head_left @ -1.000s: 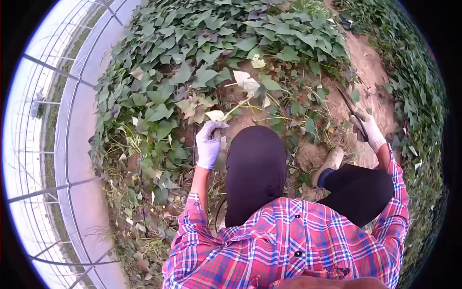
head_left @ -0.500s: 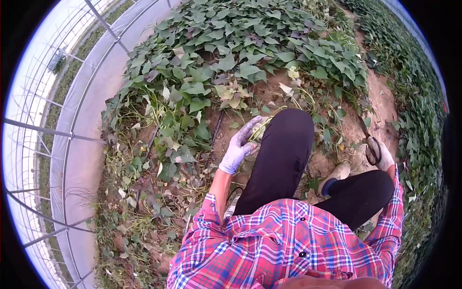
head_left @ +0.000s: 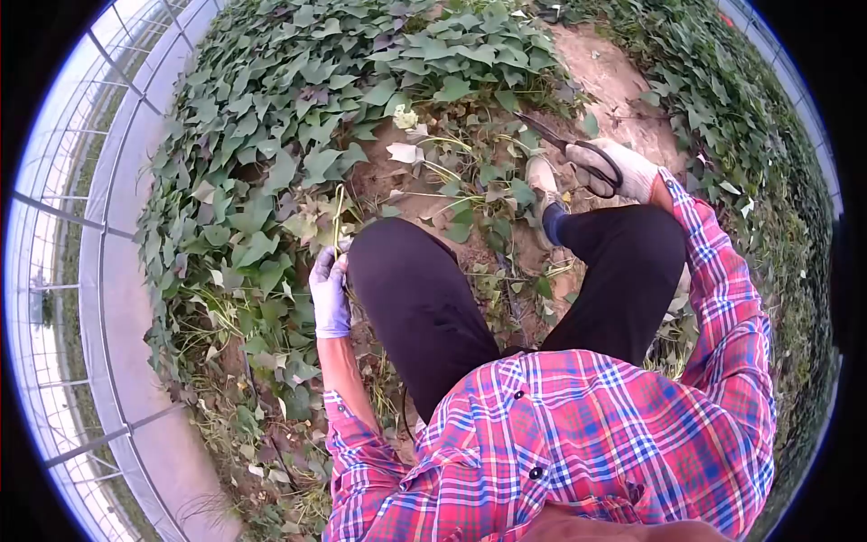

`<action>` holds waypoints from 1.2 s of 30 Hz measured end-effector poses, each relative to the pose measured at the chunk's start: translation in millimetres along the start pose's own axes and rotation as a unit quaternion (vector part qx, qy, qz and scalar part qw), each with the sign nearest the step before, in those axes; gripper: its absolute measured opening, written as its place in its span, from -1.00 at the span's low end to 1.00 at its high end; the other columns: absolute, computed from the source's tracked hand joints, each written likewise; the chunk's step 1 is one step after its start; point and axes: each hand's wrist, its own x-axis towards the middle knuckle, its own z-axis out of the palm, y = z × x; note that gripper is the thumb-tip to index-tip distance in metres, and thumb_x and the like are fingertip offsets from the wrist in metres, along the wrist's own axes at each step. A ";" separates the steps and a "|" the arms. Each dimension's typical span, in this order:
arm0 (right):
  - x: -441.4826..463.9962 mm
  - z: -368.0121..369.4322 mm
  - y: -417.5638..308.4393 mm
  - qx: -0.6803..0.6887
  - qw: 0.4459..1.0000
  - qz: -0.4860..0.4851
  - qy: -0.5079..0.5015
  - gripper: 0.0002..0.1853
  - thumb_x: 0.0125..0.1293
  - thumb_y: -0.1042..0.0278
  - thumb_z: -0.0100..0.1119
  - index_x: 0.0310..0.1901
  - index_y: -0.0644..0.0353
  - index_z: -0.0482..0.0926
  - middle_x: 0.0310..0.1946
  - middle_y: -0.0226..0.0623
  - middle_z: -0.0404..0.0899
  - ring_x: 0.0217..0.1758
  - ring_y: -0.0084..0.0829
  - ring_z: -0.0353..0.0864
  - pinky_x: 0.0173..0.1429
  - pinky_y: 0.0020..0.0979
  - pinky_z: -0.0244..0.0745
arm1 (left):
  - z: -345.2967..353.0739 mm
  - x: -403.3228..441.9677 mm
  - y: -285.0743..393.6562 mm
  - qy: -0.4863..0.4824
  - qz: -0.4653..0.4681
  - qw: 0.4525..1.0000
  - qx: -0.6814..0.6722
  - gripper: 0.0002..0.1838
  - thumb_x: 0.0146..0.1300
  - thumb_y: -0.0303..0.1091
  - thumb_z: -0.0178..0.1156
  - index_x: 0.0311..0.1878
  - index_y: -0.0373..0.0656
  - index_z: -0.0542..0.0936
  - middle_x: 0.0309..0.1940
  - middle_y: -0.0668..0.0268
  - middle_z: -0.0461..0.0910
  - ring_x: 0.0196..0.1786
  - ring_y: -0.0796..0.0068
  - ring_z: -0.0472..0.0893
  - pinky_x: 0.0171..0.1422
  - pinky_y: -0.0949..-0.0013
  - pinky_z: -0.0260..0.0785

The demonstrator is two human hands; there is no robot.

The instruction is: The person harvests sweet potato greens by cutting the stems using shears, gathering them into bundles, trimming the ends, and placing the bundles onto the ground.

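Observation:
My left hand (head_left: 330, 289), in a pale purple glove, is beside my bent left knee. Its thumb and fingers pinch a thin yellow-green vine stem (head_left: 339, 219), which points upward from them. To the right, my right hand (head_left: 629, 172) wears a whitish glove and is closed around the black handles of a pair of scissors (head_left: 602, 170). The blades point forward and left, slightly apart, above low vines near my shoe (head_left: 542, 185). Part of the right hand's fingers is hidden behind the handles.
Dense green vine leaves (head_left: 271, 135) cover the ground ahead, with another leafy row (head_left: 750, 135) on the right. A bare soil path (head_left: 614, 81) runs between them. Cut or wilted stems (head_left: 452, 172) lie before my knees. A metal frame (head_left: 107, 226) and pale sheeting line the left.
My right hand has swung forward from beside my right knee, bringing the scissors over the vines. My left hand has shifted outside my left knee, the stem now upright. The view has turned right.

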 end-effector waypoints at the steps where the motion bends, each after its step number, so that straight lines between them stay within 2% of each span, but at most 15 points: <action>1: 7.8 1.2 -1.3 -0.035 0.999 0.002 0.005 -0.65 0.46 0.00 0.00 -0.20 0.17 0.52 -0.59 -0.59 0.39 -0.64 -0.76 0.25 -0.60 -0.62 0.10 | 3.0 19.8 4.7 -0.040 -0.029 0.996 0.076 -0.73 0.31 -0.45 0.21 0.07 -0.24 0.57 -0.21 0.44 0.62 -0.32 0.73 0.52 -0.28 0.65 0.36; 3: 31.8 -0.7 13.1 -0.007 1.000 0.025 0.012 -0.64 0.46 0.00 0.01 -0.14 0.18 0.54 -0.58 -0.60 0.40 -0.65 -0.76 0.24 -0.58 -0.64 0.13 | 36.2 57.7 22.2 -0.090 -0.020 0.985 0.147 -0.63 0.35 -0.35 0.20 0.19 -0.22 0.51 -0.38 0.43 0.60 -0.45 0.73 0.50 -0.38 0.63 0.35; 4: 38.6 -0.6 16.0 -0.002 0.999 0.039 0.016 -0.62 0.45 -0.01 0.01 -0.10 0.18 0.55 -0.58 -0.60 0.40 -0.64 -0.76 0.25 -0.59 -0.65 0.14 | 58.3 76.7 29.6 -0.131 -0.071 0.981 0.125 -0.54 0.40 -0.23 0.14 0.30 -0.19 0.43 -0.60 0.42 0.50 -0.59 0.68 0.46 -0.47 0.58 0.36; 7: 59.7 5.6 12.4 0.047 0.984 0.163 0.053 -0.60 0.44 0.01 0.02 -0.02 0.21 0.57 -0.60 -0.58 0.40 -0.68 -0.75 0.28 -0.64 -0.63 0.10 | 84.5 173.2 -20.2 -0.189 -0.103 0.972 0.095 -0.45 0.39 -0.12 0.14 0.34 -0.21 0.37 -0.68 0.43 0.36 -0.66 0.61 0.39 -0.49 0.52 0.40; 9: 89.8 -0.9 28.6 0.041 0.973 0.220 0.048 -0.61 0.44 0.02 0.02 -0.02 0.21 0.57 -0.62 -0.57 0.40 -0.72 -0.73 0.31 -0.67 -0.62 0.09 | 115.7 234.4 -39.7 -0.237 -0.106 0.961 0.098 -0.59 0.45 -0.21 0.05 0.27 -0.20 0.46 -0.66 0.42 0.44 -0.63 0.61 0.46 -0.54 0.54 0.32; 10: 108.9 -5.7 38.1 0.046 0.970 0.233 0.046 -0.61 0.44 0.02 0.02 -0.02 0.21 0.57 -0.62 -0.57 0.40 -0.72 -0.73 0.31 -0.67 -0.62 0.09 | 128.0 269.5 -45.5 -0.241 -0.124 0.943 0.193 -0.65 0.46 -0.29 0.01 0.21 -0.24 0.51 -0.52 0.38 0.58 -0.55 0.62 0.53 -0.49 0.57 0.31; 13: 171.2 -20.1 52.8 0.034 0.965 0.254 0.045 -0.62 0.43 0.00 0.05 -0.12 0.21 0.56 -0.63 -0.55 0.40 -0.72 -0.72 0.32 -0.69 -0.60 0.12 | 166.5 351.6 -68.2 -0.359 -0.075 0.913 0.176 -0.71 0.45 -0.40 -0.03 0.10 -0.30 0.55 -0.22 0.28 0.69 -0.26 0.58 0.65 -0.26 0.57 0.40; 16: 228.7 -31.4 36.1 0.033 0.961 0.274 0.030 -0.62 0.42 -0.02 0.08 -0.22 0.22 0.52 -0.63 -0.50 0.41 -0.75 -0.71 0.33 -0.70 -0.60 0.13 | 189.6 402.5 -59.1 -0.349 -0.069 0.923 0.145 -0.79 0.43 -0.39 0.03 -0.08 -0.32 0.58 -0.19 0.26 0.67 -0.22 0.52 0.66 -0.08 0.50 0.47; 18: 257.8 -37.6 41.9 0.039 0.964 0.261 0.039 -0.56 0.30 -0.07 0.24 -0.28 0.25 0.60 -0.63 -0.44 0.52 -0.68 -0.70 0.44 -0.64 -0.62 0.25 | 187.1 421.3 -34.1 -0.318 -0.014 0.919 0.233 -0.76 0.38 -0.30 0.16 -0.09 -0.31 0.59 -0.22 0.28 0.68 -0.23 0.54 0.66 -0.07 0.51 0.46; 21: 284.0 -43.2 16.7 0.055 0.967 0.243 -0.049 -0.59 0.32 -0.04 0.22 -0.18 0.23 0.62 -0.63 -0.48 0.50 -0.69 -0.71 0.40 -0.64 -0.62 0.21 | 152.0 431.9 18.5 -0.189 0.020 0.916 0.353 -0.71 0.24 -0.25 0.34 -0.11 -0.26 0.63 -0.34 0.42 0.64 -0.33 0.71 0.56 -0.19 0.63 0.39; 22: 291.0 -41.4 8.4 0.053 0.969 0.237 -0.049 -0.59 0.32 -0.03 0.22 -0.14 0.22 0.61 -0.63 -0.52 0.47 -0.69 -0.72 0.35 -0.65 -0.61 0.18 | 133.9 430.0 29.8 -0.146 0.044 0.953 0.263 -0.74 0.23 -0.32 0.35 -0.09 -0.27 0.64 -0.38 0.48 0.60 -0.40 0.77 0.46 -0.31 0.65 0.32; 26: 321.3 -45.0 -64.6 0.011 0.964 0.216 -0.156 -0.59 0.33 0.05 0.23 0.00 0.23 0.54 -0.62 -0.55 0.42 -0.74 -0.75 0.27 -0.68 -0.64 0.11 | 88.4 381.3 130.5 0.045 0.075 0.937 0.339 -0.67 0.25 -0.35 0.31 0.03 -0.31 0.64 -0.48 0.53 0.55 -0.51 0.84 0.33 -0.41 0.68 0.15; 28: 340.6 -46.6 -103.2 -0.010 0.955 0.185 -0.230 -0.51 0.34 0.12 0.21 0.18 0.26 0.45 -0.59 -0.54 0.44 -0.74 -0.76 0.29 -0.67 -0.65 0.14 | 39.3 349.5 163.0 0.147 0.058 0.929 0.334 -0.75 0.27 -0.25 0.30 -0.13 -0.25 0.70 -0.52 0.52 0.53 -0.56 0.80 0.31 -0.44 0.67 0.09; 32: 356.4 -18.5 -167.0 -0.022 0.961 0.117 -0.248 -0.52 0.33 0.12 0.21 0.16 0.24 0.46 -0.59 -0.55 0.42 -0.75 -0.77 0.29 -0.67 -0.67 0.14 | 0.5 276.2 198.9 0.218 0.095 0.925 0.295 -0.77 0.27 -0.22 0.30 -0.30 -0.22 0.67 -0.48 0.35 0.65 -0.56 0.74 0.36 -0.45 0.60 0.18; 36: 368.5 23.0 -143.8 0.039 0.943 0.076 -0.323 -0.62 0.36 0.10 0.17 0.03 0.20 0.50 -0.60 -0.53 0.42 -0.73 -0.75 0.34 -0.66 -0.67 0.16 | -5.9 202.6 183.8 0.269 0.035 0.888 0.371 -0.79 0.25 -0.29 0.33 -0.42 -0.21 0.63 -0.53 0.39 0.61 -0.51 0.73 0.43 -0.38 0.60 0.23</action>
